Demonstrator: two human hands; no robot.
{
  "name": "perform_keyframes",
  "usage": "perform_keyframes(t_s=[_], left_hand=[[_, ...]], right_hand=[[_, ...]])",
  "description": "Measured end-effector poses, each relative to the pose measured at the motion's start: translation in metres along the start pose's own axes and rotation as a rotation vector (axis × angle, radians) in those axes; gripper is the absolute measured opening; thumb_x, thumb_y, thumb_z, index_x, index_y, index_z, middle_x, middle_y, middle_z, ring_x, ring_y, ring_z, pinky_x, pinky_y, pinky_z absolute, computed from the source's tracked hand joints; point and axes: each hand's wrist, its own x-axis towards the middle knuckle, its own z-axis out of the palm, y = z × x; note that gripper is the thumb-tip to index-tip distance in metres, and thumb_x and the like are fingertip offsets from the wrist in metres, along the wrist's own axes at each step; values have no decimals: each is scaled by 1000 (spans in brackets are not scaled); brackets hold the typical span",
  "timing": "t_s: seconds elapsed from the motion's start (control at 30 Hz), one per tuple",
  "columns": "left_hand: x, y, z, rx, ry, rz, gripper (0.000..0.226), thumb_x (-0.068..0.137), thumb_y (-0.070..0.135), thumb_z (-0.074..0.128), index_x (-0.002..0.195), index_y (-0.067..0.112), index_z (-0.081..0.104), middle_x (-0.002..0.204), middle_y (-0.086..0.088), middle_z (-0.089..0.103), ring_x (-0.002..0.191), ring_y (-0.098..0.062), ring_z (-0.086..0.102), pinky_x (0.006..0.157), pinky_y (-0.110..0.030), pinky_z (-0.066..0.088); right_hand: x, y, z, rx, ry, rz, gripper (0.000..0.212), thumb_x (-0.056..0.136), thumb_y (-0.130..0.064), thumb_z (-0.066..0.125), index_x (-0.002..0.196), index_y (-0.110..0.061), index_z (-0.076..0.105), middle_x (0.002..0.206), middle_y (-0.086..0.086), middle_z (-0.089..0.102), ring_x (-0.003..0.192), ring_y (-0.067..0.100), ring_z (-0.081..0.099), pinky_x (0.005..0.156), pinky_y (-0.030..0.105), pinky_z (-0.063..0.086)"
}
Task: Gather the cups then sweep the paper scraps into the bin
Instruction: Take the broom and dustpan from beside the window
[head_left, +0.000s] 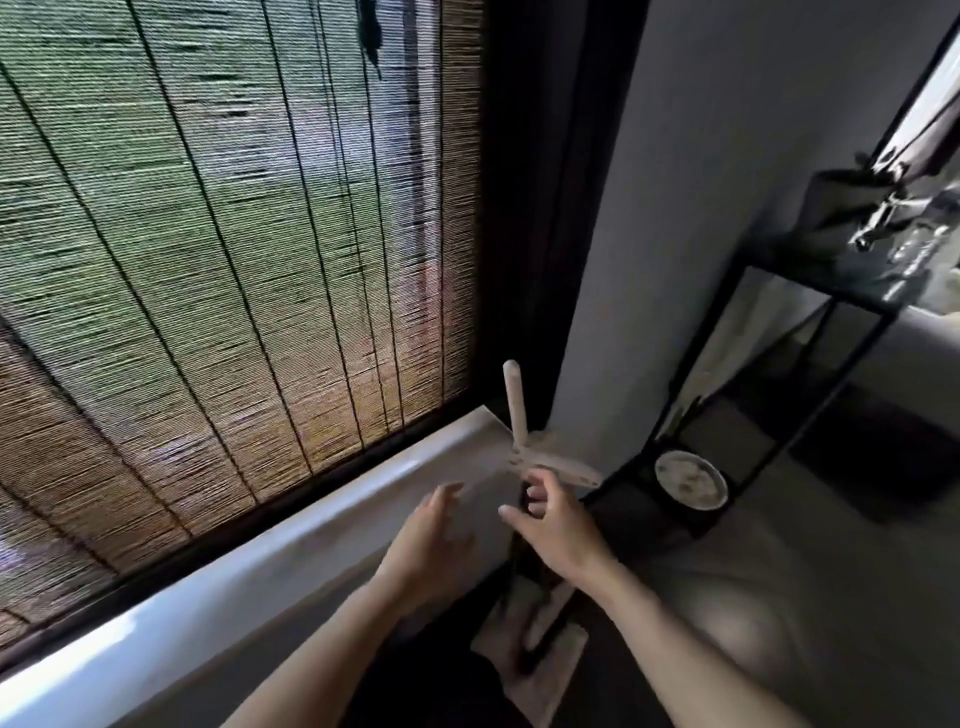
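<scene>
Through the head camera we see an upright pale wooden handle (516, 405) and a slanting pale wooden handle (563, 468) crossed at the right end of the white window sill (260, 561), below the woven bamboo blind (208, 234). Our left hand (431, 540) is spread open near them, holding nothing. Our right hand (558, 525) is half curled just under the slanting pale wooden handle, and we cannot tell whether it grips it.

Pale sill (291, 525) along the window, with two crossed wooden handles (516, 405) propped at its right end. Just beside, black rack (852, 374): round dish (690, 479) on a low shelf, grey bag (841, 208) on the top shelf.
</scene>
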Motion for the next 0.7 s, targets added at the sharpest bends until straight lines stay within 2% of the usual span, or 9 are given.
perform_keyframes(t_s=[0.07,0.17,0.23,0.3,0.4,0.5,0.6,0.7], left_hand=[[12,10,3,-23,-2,8,59,82,8,66,135,7,40,129,-12,50,115,-25,53,94,-33,45],[30,17,8,-37,7,23,58,81,5,65,134,6,41,131,-11,49,115,-22,52,95,-33,45],[43,18,8,-28,33,22,56,82,7,66,133,7,42,131,-9,50,114,-19,53,96,-27,43],[56,17,8,-26,60,1,55,83,11,67,133,7,43,130,-7,51,112,-16,53,94,-22,42],[75,16,10,-63,129,-40,53,84,13,69,130,7,45,125,-4,53,109,-14,54,90,-15,39],[89,15,15,-101,194,-111,52,85,15,68,130,8,45,117,5,50,110,-13,53,86,-7,34],[99,15,21,-111,253,-162,55,84,20,69,132,8,45,117,6,50,110,-12,53,87,-10,36],[102,16,28,-130,278,-172,51,82,22,71,128,12,49,114,10,51,102,-6,52,79,-2,35]], right_hand=[[12,-7,-15,34,49,-24,54,85,-32,69,133,-23,45,112,-14,50,113,9,54,70,2,38],[38,-19,-35,25,98,-62,56,83,-33,71,132,-22,47,106,-15,52,104,7,56,81,14,40],[60,-27,-44,14,97,-90,58,83,-33,71,135,-23,47,111,-13,52,99,4,54,83,16,41],[84,-33,-50,4,69,-135,60,83,-32,70,137,-24,46,120,-12,52,99,1,50,81,12,39],[124,-40,-54,-21,5,-210,60,85,-30,69,140,-25,44,136,-7,50,118,3,46,85,8,33],[158,-44,-55,-31,-69,-230,66,86,-28,69,144,-21,39,141,-3,46,121,4,43,86,7,30],[183,-42,-51,-29,-135,-262,69,85,-23,71,145,-14,37,131,2,52,108,2,45,76,-3,29],[196,-36,-46,-14,-191,-249,60,85,-21,71,139,-14,44,116,-1,57,100,3,49,66,-4,34]])
